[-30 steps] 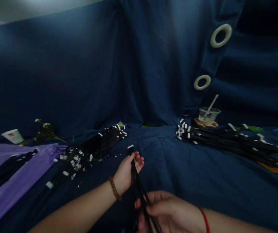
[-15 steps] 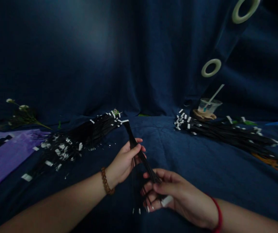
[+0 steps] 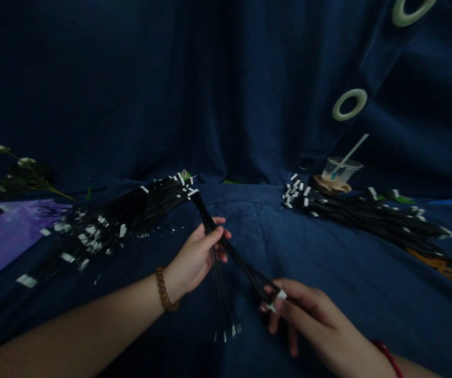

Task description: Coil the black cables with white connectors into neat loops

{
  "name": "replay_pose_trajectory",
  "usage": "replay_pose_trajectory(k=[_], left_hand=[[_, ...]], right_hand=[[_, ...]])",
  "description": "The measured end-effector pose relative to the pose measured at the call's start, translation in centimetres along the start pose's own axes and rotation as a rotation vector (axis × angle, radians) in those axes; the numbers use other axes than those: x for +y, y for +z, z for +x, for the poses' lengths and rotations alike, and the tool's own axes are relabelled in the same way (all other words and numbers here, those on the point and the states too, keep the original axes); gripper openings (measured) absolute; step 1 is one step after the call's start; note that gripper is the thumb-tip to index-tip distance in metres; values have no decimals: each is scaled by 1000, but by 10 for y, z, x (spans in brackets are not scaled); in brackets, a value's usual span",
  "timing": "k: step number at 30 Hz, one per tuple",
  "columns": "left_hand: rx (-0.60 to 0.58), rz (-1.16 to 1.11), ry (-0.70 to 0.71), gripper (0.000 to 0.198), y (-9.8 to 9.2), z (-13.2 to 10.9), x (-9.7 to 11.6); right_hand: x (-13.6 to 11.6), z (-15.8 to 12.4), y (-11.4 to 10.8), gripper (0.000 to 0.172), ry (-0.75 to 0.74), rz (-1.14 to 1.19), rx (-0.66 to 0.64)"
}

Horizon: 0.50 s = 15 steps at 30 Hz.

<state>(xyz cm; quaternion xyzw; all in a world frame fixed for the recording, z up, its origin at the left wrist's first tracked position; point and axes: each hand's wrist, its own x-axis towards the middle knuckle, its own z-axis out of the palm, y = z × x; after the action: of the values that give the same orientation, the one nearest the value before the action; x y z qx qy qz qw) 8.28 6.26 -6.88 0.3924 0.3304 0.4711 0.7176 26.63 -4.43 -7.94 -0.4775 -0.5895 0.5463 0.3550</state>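
My left hand (image 3: 198,256) is closed around a thin bundle of black cords (image 3: 234,257) with small white tags. The bundle's far end points toward a pile of black tagged cords (image 3: 131,215) on the left. Loose cord ends hang down below that hand. My right hand (image 3: 308,320) pinches the bundle's near end at a white tag (image 3: 280,295). A beaded bracelet sits on my left wrist and a red string on my right wrist.
A second pile of black tagged cords (image 3: 368,212) lies at the right, with orange cords (image 3: 447,268) beside it. A clear plastic cup with a straw (image 3: 341,170) stands behind. Purple sheet (image 3: 5,236) and a flower sprig (image 3: 21,176) lie at left. Blue cloth (image 3: 328,257) covers everything.
My left hand moved forward and left, carrying the bundle's far end toward the left pile. My right hand slid to the bundle's near end and now pinches a white tag.
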Motion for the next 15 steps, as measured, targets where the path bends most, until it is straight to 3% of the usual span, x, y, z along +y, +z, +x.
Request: replay_pose_trajectory(k=[4, 10, 15], left_hand=[[2, 8, 19, 18, 2, -1, 1], [37, 24, 71, 22, 5, -3, 1], [33, 38, 79, 23, 4, -4, 1]], right_hand=[[-1, 1, -4, 38, -23, -114, 146], [-6, 5, -14, 23, -271, -347, 311], [-9, 6, -12, 17, -125, 42, 313]])
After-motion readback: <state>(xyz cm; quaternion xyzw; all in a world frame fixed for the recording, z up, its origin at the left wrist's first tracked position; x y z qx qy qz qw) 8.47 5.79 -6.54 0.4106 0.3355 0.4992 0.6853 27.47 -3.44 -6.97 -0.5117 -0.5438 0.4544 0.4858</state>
